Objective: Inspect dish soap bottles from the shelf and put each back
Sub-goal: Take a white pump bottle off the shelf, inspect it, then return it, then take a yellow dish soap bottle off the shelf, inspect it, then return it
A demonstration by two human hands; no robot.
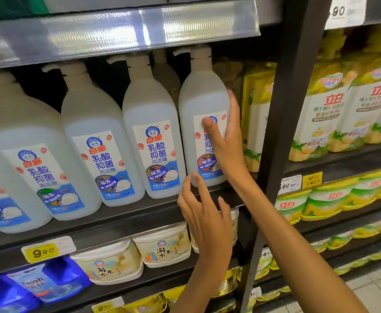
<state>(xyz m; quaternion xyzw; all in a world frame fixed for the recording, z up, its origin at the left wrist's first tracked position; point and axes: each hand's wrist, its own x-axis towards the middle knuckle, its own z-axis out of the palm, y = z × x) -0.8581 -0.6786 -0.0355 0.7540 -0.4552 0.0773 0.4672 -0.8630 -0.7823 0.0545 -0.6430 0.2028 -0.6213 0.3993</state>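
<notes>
Bottle [204, 114] under inspection is the rightmost of the white pump-topped dish soap bottles in the row, and it stands upright on the dark shelf [117, 213] with its long axis vertical and its pump head just under the shelf above. Right hand [226, 141] has it in its grip: the thumb lies across the front label and the fingers wrap the right flank, which puts the bottle to the left of the palm and slightly forward of it. Left hand [205, 220] is lower, in front of the shelf edge, fingers spread and slack, holding nothing; its fingertips sit close below the bottle's base but contact cannot be confirmed. Whether the base rests fully on the shelf or is lifted just clear cannot be told. The neighbouring bottle [154, 141] stands just beside on the left, and yellow refill pouches [256, 114] just beside on the right, past the gripping fingers. In judgement, the right hand is the nearer and governing hand; any travel of the bottle must run straight along the shelf depth, kept vertical, since clearance is tight on both flanks and overhead. The left hand appears placed to support the base.
</notes>
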